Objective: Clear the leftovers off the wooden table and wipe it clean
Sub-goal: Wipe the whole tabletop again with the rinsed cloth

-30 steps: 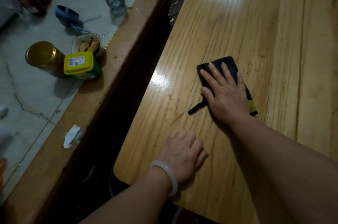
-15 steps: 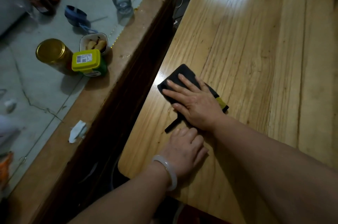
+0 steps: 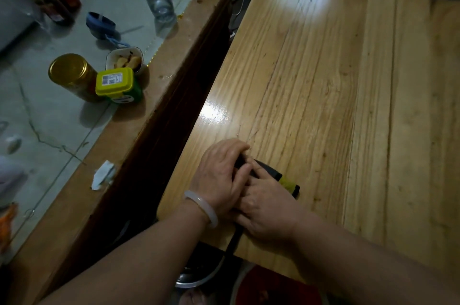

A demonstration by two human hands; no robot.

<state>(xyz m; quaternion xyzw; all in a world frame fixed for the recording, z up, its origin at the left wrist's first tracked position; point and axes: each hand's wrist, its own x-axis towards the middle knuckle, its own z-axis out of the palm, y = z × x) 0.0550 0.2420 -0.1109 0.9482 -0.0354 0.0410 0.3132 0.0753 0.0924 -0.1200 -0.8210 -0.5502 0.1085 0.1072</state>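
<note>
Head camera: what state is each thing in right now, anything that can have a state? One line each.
dark cloth, bunched near the table's near edge under both hands, strap hanging over the edge.
left hand, fingers curled over the cloth.
right hand, fingers pressing on the cloth.
wooden table, glossy.
gold-lidded jar, upright, lid on.
yellow-lidded container, closed.
small bowl, holds food pieces.

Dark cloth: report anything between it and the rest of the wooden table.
Nothing visible does. The left hand and right hand cover the dark cloth at the wooden table's near-left corner; beyond lies only bare wood. Jars stand on the counter.
</note>
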